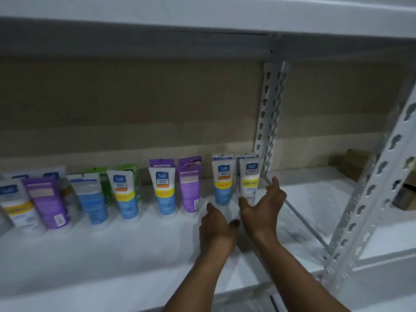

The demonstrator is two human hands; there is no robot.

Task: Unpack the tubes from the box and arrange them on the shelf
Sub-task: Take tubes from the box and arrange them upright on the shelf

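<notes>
A: See the right hand? It's cupped open around the last tube, thumb near the cap, fingers up by the post at two o'clock. I'd call it loose around it, not gripping.

B: And the left hand?

A: Open too, holding nothing, low on the shelf at seven o'clock of that tube.

B: What could go wrong?

A: Those tubes stand on their caps, wide end up, so they look top-heavy. Brush one while pulling away and I reckon it tips into the blue tube just at its nine o'clock, then maybe on toward the purple tube further along. The row stretches off to nine o'clock, some already leaning at the far end.

B: What are they made of?

A: Soft plastic by the look, glossy, flat crimped tops, tapering to round caps. The shelf is smooth white and slick-looking, so there's likely little to stop a cap sliding. The post is white metal with keyhole slots.

B: The box?

A: There's brown cardboard at three o'clock, past the post. Can't tell if that's the one
</notes>
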